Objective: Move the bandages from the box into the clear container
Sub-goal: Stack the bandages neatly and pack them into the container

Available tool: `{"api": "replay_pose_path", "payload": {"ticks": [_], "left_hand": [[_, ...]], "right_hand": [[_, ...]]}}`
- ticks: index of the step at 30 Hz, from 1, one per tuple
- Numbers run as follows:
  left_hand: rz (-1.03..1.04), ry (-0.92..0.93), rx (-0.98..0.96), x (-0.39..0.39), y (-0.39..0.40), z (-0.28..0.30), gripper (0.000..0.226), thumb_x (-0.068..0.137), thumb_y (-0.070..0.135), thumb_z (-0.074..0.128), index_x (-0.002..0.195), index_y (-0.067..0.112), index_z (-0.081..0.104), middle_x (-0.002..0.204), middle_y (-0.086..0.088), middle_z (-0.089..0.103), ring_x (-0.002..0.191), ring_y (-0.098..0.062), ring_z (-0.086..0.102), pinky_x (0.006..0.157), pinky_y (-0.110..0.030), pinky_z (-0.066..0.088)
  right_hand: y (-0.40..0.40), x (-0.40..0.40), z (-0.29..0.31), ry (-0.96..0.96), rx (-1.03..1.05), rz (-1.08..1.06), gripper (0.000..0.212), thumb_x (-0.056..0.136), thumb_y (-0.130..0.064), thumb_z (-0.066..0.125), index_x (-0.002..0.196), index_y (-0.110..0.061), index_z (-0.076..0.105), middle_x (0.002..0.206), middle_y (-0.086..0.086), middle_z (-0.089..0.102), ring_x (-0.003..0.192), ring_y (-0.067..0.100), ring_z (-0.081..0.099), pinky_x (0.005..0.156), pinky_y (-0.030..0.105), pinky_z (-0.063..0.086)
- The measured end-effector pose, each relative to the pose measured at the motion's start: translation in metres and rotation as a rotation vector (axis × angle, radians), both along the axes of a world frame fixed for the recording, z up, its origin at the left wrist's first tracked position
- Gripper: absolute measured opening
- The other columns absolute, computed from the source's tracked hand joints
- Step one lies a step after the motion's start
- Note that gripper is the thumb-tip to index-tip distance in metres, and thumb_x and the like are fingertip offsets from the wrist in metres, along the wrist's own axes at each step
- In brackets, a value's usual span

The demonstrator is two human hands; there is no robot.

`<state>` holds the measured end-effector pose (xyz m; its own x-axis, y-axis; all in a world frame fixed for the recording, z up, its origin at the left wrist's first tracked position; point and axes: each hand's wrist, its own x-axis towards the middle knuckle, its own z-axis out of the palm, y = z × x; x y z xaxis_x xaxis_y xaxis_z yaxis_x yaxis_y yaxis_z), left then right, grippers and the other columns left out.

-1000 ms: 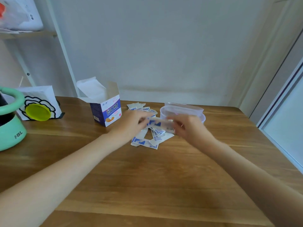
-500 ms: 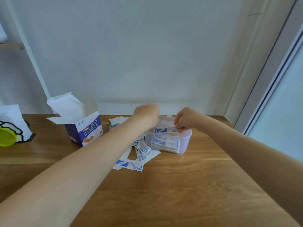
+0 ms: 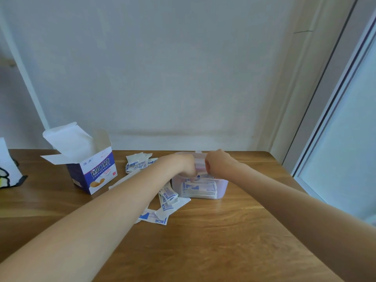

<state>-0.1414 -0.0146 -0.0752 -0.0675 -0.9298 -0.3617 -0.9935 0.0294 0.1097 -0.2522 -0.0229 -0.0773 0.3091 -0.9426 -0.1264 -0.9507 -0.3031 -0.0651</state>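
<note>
The clear container (image 3: 221, 187) stands on the wooden table, with a stack of white-and-blue bandages (image 3: 200, 188) showing through its wall. My left hand (image 3: 183, 164) and my right hand (image 3: 218, 162) are both over its opening, fingers curled down, pinching a bundle of bandages between them. Loose bandages (image 3: 162, 208) lie on the table in front and left of the container, and more bandages (image 3: 138, 162) lie behind my left forearm. The open blue-and-white box (image 3: 93, 171) stands upright at the left, flaps up.
The wooden table (image 3: 203, 241) ends at a white wall behind and at its right edge beside a sliding door frame (image 3: 325, 119). A white card with a black-and-yellow drawing (image 3: 8, 176) stands at the far left edge.
Both hands carried the bundle from above the loose pile to the container and lowered it into the opening. The camera view shifted right and up, so the green object at left dropped out.
</note>
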Motion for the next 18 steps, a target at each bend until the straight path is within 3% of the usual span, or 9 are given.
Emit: {"api": "replay_pose_path", "payload": {"ticks": [2, 4, 6, 8, 10, 11, 13, 15, 18], "left_hand": [[0.028, -0.024, -0.039, -0.001, -0.001, 0.0, 0.017, 0.092, 0.018, 0.046, 0.082, 0.007, 0.057, 0.07, -0.003, 0.046, 0.069, -0.02, 0.047, 0.059, -0.026, 0.036], [0.067, -0.034, -0.075, -0.003, -0.001, -0.002, 0.028, 0.091, 0.013, 0.044, 0.064, 0.009, 0.044, 0.062, -0.003, 0.039, 0.054, -0.017, 0.038, 0.049, -0.024, 0.029], [0.093, -0.061, -0.093, -0.006, -0.002, -0.003, 0.03, 0.093, 0.012, 0.043, 0.063, 0.01, 0.042, 0.062, -0.002, 0.038, 0.052, -0.015, 0.036, 0.047, -0.022, 0.028], [0.076, -0.079, -0.047, -0.009, -0.003, -0.003, 0.023, 0.096, 0.013, 0.039, 0.081, 0.006, 0.054, 0.071, -0.004, 0.045, 0.065, -0.018, 0.047, 0.056, -0.024, 0.037], [0.083, -0.061, 0.038, -0.01, -0.006, -0.008, 0.029, 0.098, 0.018, 0.036, 0.117, 0.004, 0.054, 0.104, -0.009, 0.057, 0.1, -0.025, 0.055, 0.083, -0.03, 0.043], [0.102, -0.056, 0.084, -0.01, -0.007, -0.011, 0.034, 0.098, 0.02, 0.036, 0.125, 0.005, 0.05, 0.119, -0.009, 0.055, 0.112, -0.026, 0.052, 0.091, -0.031, 0.041], [0.119, -0.059, 0.13, -0.01, -0.006, -0.015, 0.036, 0.097, 0.023, 0.036, 0.126, 0.006, 0.049, 0.128, -0.012, 0.053, 0.117, -0.027, 0.051, 0.096, -0.032, 0.04], [0.114, -0.038, 0.122, -0.01, -0.008, -0.015, 0.036, 0.097, 0.022, 0.038, 0.126, 0.006, 0.049, 0.12, -0.014, 0.054, 0.11, -0.028, 0.052, 0.096, -0.033, 0.04], [0.096, -0.003, 0.1, -0.011, -0.006, -0.013, 0.036, 0.097, 0.02, 0.036, 0.128, 0.005, 0.048, 0.122, -0.014, 0.052, 0.113, -0.028, 0.05, 0.098, -0.034, 0.039]], "right_hand": [[0.003, -0.001, 0.002, 0.017, 0.009, 0.002, 0.03, 0.089, 0.004, 0.042, 0.112, 0.0, 0.059, 0.097, 0.015, 0.058, 0.088, 0.032, 0.057, 0.071, 0.028, 0.043], [0.005, -0.002, 0.002, 0.052, 0.02, 0.012, 0.022, 0.089, 0.004, 0.04, 0.101, 0.001, 0.059, 0.083, 0.009, 0.054, 0.08, 0.03, 0.056, 0.065, 0.026, 0.041], [0.005, -0.001, 0.002, 0.089, 0.024, -0.007, 0.019, 0.09, 0.001, 0.04, 0.073, -0.003, 0.047, 0.068, 0.002, 0.04, 0.065, 0.022, 0.047, 0.052, 0.022, 0.035], [0.005, 0.002, 0.002, 0.139, 0.07, -0.016, 0.028, 0.093, -0.004, 0.04, 0.065, -0.008, 0.038, 0.069, 0.003, 0.037, 0.072, 0.021, 0.043, 0.048, 0.019, 0.027], [0.001, 0.004, 0.002, 0.174, 0.109, 0.015, 0.018, 0.095, -0.009, 0.039, 0.085, -0.005, 0.053, 0.084, 0.006, 0.045, 0.086, 0.021, 0.042, 0.057, 0.02, 0.033], [-0.001, 0.005, 0.0, 0.173, 0.142, 0.023, 0.021, 0.096, -0.012, 0.038, 0.103, -0.002, 0.056, 0.093, 0.007, 0.046, 0.089, 0.021, 0.041, 0.066, 0.023, 0.036], [-0.005, 0.007, -0.001, 0.188, 0.192, 0.013, 0.031, 0.096, -0.017, 0.04, 0.121, -0.002, 0.051, 0.105, 0.009, 0.051, 0.091, 0.022, 0.043, 0.076, 0.026, 0.037], [-0.009, 0.008, -0.003, 0.165, 0.21, 0.007, 0.034, 0.095, -0.022, 0.042, 0.125, -0.007, 0.047, 0.116, 0.011, 0.056, 0.092, 0.023, 0.045, 0.077, 0.027, 0.039], [-0.011, 0.009, -0.002, 0.117, 0.224, 0.001, 0.037, 0.095, -0.023, 0.043, 0.13, -0.012, 0.041, 0.1, 0.008, 0.054, 0.09, 0.022, 0.046, 0.075, 0.027, 0.039]]}}
